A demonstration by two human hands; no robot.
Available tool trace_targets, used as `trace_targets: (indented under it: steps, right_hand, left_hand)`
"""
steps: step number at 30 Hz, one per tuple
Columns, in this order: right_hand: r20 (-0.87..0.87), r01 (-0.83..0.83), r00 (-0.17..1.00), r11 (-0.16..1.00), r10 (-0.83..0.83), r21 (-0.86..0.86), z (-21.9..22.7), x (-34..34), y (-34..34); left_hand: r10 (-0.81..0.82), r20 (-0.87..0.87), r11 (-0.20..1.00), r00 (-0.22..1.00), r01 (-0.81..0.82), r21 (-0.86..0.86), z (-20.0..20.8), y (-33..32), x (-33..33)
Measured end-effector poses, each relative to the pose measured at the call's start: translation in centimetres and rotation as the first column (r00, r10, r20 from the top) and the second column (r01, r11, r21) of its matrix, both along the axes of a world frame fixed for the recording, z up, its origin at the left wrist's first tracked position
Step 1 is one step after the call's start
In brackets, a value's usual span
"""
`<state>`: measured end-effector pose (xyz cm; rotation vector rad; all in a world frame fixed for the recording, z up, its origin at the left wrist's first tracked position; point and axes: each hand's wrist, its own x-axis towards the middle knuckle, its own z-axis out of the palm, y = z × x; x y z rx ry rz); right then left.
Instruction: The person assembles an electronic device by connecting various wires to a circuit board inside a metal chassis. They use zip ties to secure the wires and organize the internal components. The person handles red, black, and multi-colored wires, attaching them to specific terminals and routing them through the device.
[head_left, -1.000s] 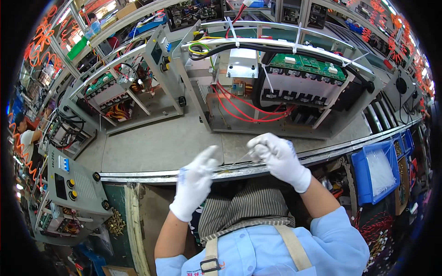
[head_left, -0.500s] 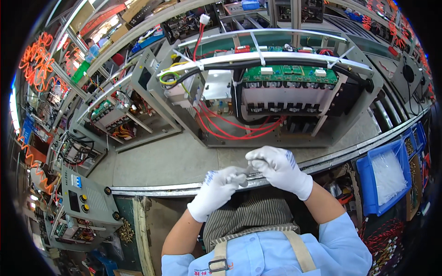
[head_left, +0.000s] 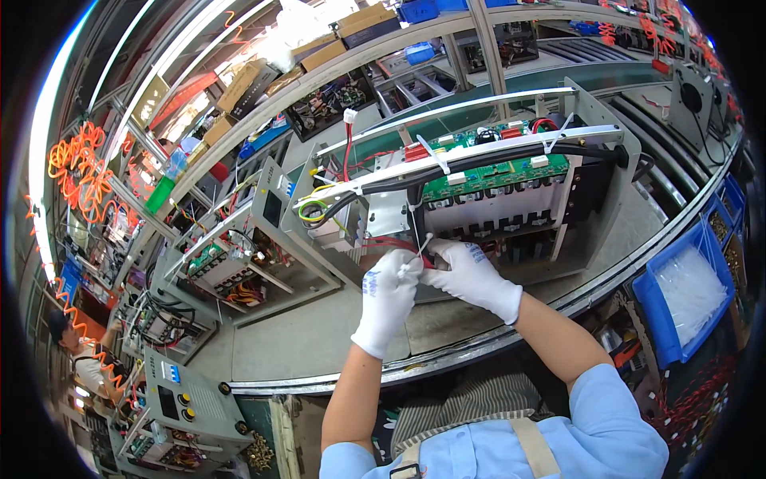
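Note:
Both my hands wear white gloves and meet at the front of an open grey machine chassis (head_left: 586,239). A bundle of red wires (head_left: 389,241) passes between them. My left hand (head_left: 389,289) is closed with its fingertips pinching a thin white cable tie (head_left: 425,242), which stands up beside the wires. My right hand (head_left: 472,279) is closed around the red wires just to the right, its thumb near the left fingertips. Inside the chassis, a green circuit board (head_left: 499,180) lies above a row of dark components. The gloves hide part of the wires and the tie.
A second open machine (head_left: 263,271) stands to the left, with a grey unit with yellow knobs (head_left: 191,399) nearer me. At right, a blue bin (head_left: 678,351) holds white cable ties. The metal bench edge (head_left: 455,347) runs before me; a person (head_left: 92,363) is at far left.
My hands have moved forward from the bench edge to the red wires in the chassis. The view has shifted, and a white cable tie now shows at the wires.

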<state>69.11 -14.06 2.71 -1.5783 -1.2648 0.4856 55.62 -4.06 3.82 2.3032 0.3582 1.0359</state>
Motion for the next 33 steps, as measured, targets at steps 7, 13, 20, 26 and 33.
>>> trace_targets:
  steps: [7, 13, 20, 26, 33]
  right_hand:
    - [0.088, 0.198, 0.972, 0.959, -0.22, 0.204, -2.9, -0.2, 0.9]
    - [-0.086, 0.202, 0.979, 0.95, -0.186, 0.238, -2.8, -1.5, 0.5]
    - [-0.867, 0.272, 0.497, 0.941, 0.041, 0.2, -2.1, -2.0, 0.8]
    - [-0.938, 0.468, 0.236, 0.816, 0.253, 0.338, -2.9, -2.9, 2.4]
    - [-0.964, 0.336, 0.233, 0.92, 0.127, 0.202, -1.0, -2.8, 1.3]
  left_hand:
    - [0.195, -0.462, 0.978, 0.865, -0.139, 0.154, 2.7, 0.9, -4.3]
    - [-0.112, -0.294, 0.942, 0.949, 0.007, -0.336, 1.9, 2.4, -1.0]
    - [-0.084, -0.315, 0.944, 0.945, -0.025, -0.329, 2.0, 2.8, 0.5]
    - [0.114, -0.343, 0.993, 0.932, -0.099, 0.062, 2.4, 2.0, 0.6]
    - [0.103, -0.442, 0.992, 0.891, -0.122, -0.015, 2.8, 3.0, 0.2]
